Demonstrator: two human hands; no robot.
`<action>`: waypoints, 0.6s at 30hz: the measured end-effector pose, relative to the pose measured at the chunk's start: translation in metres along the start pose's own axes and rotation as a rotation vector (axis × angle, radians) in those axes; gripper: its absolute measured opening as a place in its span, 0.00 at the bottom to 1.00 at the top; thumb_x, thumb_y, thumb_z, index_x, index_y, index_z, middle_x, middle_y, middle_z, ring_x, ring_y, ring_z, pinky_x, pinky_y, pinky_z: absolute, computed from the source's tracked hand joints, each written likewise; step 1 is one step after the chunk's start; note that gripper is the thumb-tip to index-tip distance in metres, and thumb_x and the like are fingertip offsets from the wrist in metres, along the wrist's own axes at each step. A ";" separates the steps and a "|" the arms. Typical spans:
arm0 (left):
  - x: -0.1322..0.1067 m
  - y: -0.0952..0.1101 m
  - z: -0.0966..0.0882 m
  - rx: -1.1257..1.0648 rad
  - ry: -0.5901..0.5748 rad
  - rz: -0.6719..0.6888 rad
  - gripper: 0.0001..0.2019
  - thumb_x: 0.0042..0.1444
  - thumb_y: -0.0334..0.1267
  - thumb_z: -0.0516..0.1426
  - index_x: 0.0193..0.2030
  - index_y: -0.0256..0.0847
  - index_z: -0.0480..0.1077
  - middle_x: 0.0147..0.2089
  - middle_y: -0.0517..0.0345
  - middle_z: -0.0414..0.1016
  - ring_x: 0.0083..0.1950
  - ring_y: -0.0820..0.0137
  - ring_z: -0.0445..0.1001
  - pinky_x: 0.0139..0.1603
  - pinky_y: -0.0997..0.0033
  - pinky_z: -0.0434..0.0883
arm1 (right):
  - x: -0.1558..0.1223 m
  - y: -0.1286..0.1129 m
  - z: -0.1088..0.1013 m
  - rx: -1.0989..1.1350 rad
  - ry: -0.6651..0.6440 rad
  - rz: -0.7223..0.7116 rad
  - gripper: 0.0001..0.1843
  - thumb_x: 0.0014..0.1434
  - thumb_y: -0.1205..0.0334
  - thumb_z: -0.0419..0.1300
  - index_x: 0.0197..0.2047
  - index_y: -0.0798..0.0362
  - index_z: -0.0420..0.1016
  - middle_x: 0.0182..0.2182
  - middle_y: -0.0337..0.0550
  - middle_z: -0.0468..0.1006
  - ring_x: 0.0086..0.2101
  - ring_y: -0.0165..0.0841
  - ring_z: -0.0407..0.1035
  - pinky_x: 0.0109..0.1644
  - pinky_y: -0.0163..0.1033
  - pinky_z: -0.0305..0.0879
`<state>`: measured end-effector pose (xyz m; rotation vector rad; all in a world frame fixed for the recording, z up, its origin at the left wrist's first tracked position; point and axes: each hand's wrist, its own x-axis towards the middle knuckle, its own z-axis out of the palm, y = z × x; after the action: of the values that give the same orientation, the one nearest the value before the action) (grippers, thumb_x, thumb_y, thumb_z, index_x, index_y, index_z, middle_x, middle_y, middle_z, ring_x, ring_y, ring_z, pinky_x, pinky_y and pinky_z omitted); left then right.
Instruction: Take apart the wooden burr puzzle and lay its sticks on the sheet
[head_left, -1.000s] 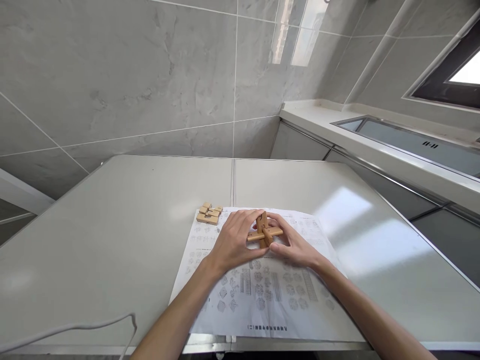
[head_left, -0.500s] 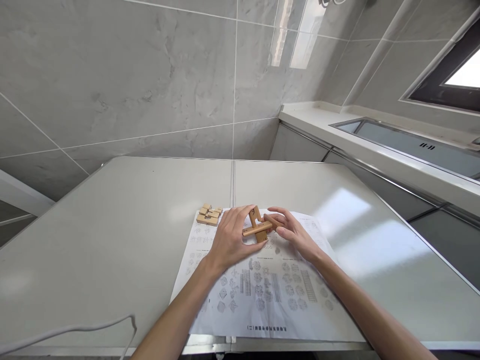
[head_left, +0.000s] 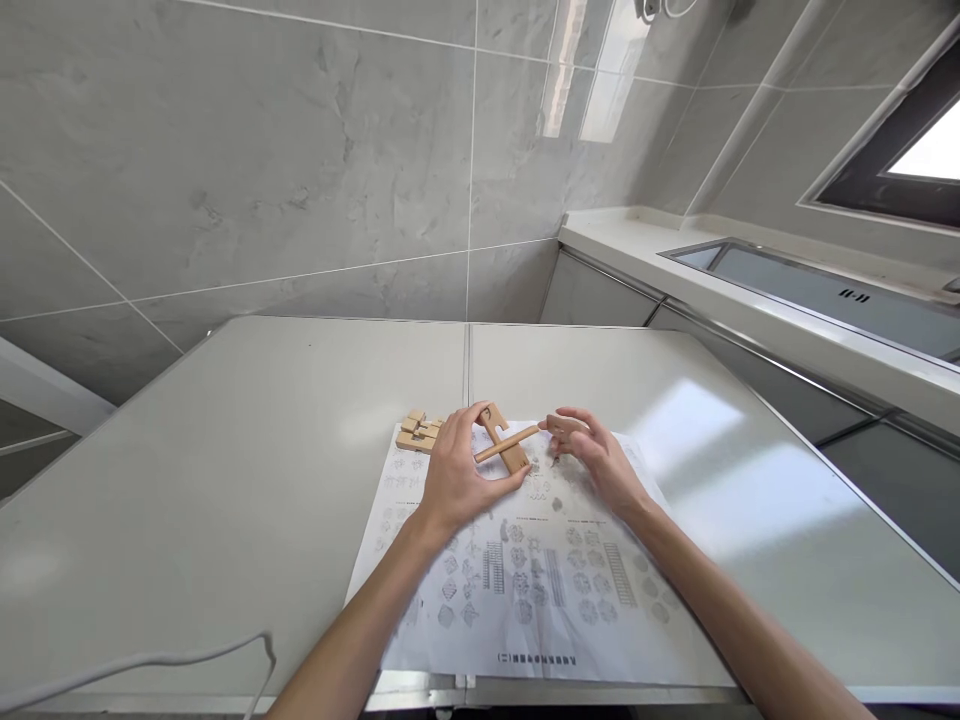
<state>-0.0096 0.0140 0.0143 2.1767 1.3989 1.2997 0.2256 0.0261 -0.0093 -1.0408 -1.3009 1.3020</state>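
Note:
My left hand (head_left: 454, 468) pinches a crossed pair of wooden puzzle bars (head_left: 504, 446) between thumb and fingers, just above a printed instruction sheet (head_left: 525, 580). My right hand (head_left: 596, 455) hovers close to the right of the bars, fingers curled and partly spread. Whether it grips a small wooden piece I cannot tell. A small pile of loose wooden puzzle pieces (head_left: 418, 430) lies at the sheet's far left corner, just beyond my left hand.
The sheet lies on a grey table (head_left: 225, 480) with a seam down its middle, pushed against a tiled wall. A white cable (head_left: 150, 660) runs along the near left edge. A counter with a steel sink (head_left: 810, 285) stands to the right.
The wooden cross has come apart: a piece left it on the right side, and my left hand shifted left and away with the two remaining bars, tilting them. My right hand drew back to the right.

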 end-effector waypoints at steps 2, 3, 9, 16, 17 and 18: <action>0.000 -0.001 0.001 -0.034 0.022 -0.068 0.41 0.48 0.47 0.73 0.66 0.46 0.61 0.60 0.49 0.73 0.60 0.55 0.73 0.60 0.55 0.73 | -0.001 0.002 0.003 -0.145 0.014 -0.030 0.30 0.62 0.45 0.66 0.62 0.46 0.66 0.59 0.51 0.77 0.50 0.43 0.74 0.60 0.54 0.68; 0.000 -0.001 0.002 -0.052 0.028 -0.091 0.42 0.48 0.47 0.73 0.66 0.47 0.61 0.60 0.49 0.73 0.60 0.56 0.74 0.60 0.55 0.73 | -0.002 0.003 0.005 -0.241 0.015 -0.052 0.32 0.61 0.47 0.68 0.63 0.46 0.66 0.60 0.51 0.76 0.52 0.44 0.73 0.61 0.54 0.68; -0.001 0.003 0.003 -0.116 0.016 -0.184 0.42 0.45 0.45 0.73 0.66 0.48 0.61 0.59 0.51 0.73 0.56 0.57 0.74 0.57 0.56 0.73 | -0.009 0.001 0.018 -0.744 -0.058 -0.262 0.37 0.55 0.54 0.71 0.66 0.47 0.67 0.57 0.50 0.76 0.55 0.49 0.69 0.61 0.56 0.67; -0.006 0.006 0.003 -0.151 -0.120 -0.167 0.42 0.48 0.48 0.73 0.68 0.49 0.60 0.62 0.51 0.72 0.57 0.57 0.73 0.57 0.57 0.73 | -0.013 -0.009 0.024 -0.849 -0.213 -0.412 0.27 0.56 0.64 0.66 0.60 0.46 0.72 0.55 0.48 0.76 0.57 0.50 0.66 0.61 0.56 0.69; -0.007 0.006 0.003 -0.155 -0.134 -0.162 0.43 0.48 0.48 0.72 0.68 0.49 0.60 0.62 0.51 0.72 0.57 0.57 0.73 0.58 0.56 0.73 | -0.013 -0.008 0.024 -0.849 -0.216 -0.424 0.28 0.56 0.64 0.66 0.60 0.46 0.71 0.56 0.49 0.75 0.58 0.51 0.65 0.62 0.57 0.68; -0.007 0.005 0.004 -0.158 -0.143 -0.159 0.43 0.48 0.48 0.72 0.68 0.49 0.60 0.62 0.51 0.71 0.58 0.57 0.73 0.59 0.56 0.73 | -0.013 -0.007 0.023 -0.851 -0.218 -0.435 0.29 0.56 0.65 0.65 0.61 0.46 0.71 0.57 0.49 0.75 0.59 0.51 0.65 0.62 0.58 0.68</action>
<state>-0.0043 0.0062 0.0114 1.9702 1.3355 1.1338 0.2052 0.0095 -0.0019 -1.0829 -2.1958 0.5184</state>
